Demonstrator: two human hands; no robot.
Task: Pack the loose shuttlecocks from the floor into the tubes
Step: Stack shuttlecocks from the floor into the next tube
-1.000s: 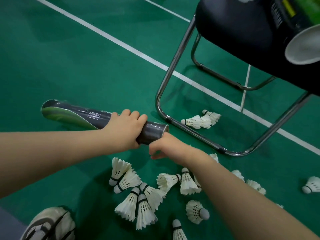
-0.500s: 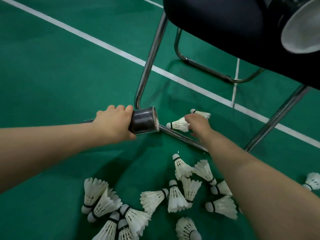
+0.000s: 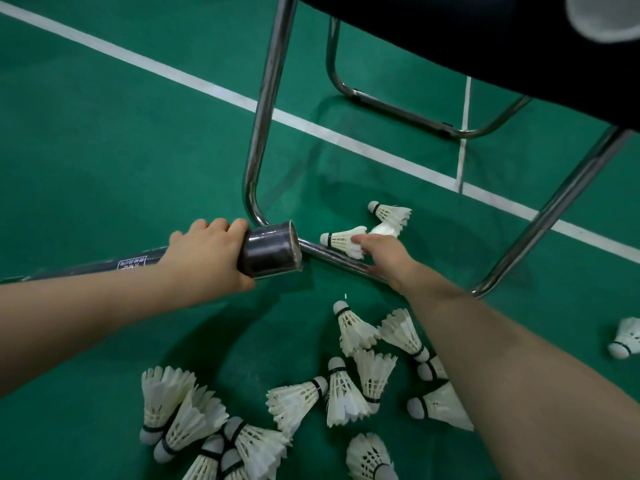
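My left hand [image 3: 207, 254] grips a dark grey tube [image 3: 270, 249] near its open end, which points right toward the chair leg. My right hand [image 3: 384, 256] reaches under the chair and pinches the feathers of a white shuttlecock [image 3: 341, 241] lying beyond the chair's floor rail. A second shuttlecock [image 3: 389, 213] lies just behind it. Several loose white shuttlecocks [image 3: 346, 398] are scattered on the green floor below my arms, some partly hidden by my right forearm.
A chrome chair frame [image 3: 258, 143] with a dark seat [image 3: 485, 39] stands over the reach area; its floor rail [image 3: 332, 256] runs under my right hand. White court lines [image 3: 194, 79] cross the floor. One shuttlecock [image 3: 627, 337] lies alone at the right edge.
My right hand left the tube mouth, reached under the chair and closed on a shuttlecock's feathers. The tube's open end swung toward the chair leg as my view moved closer.
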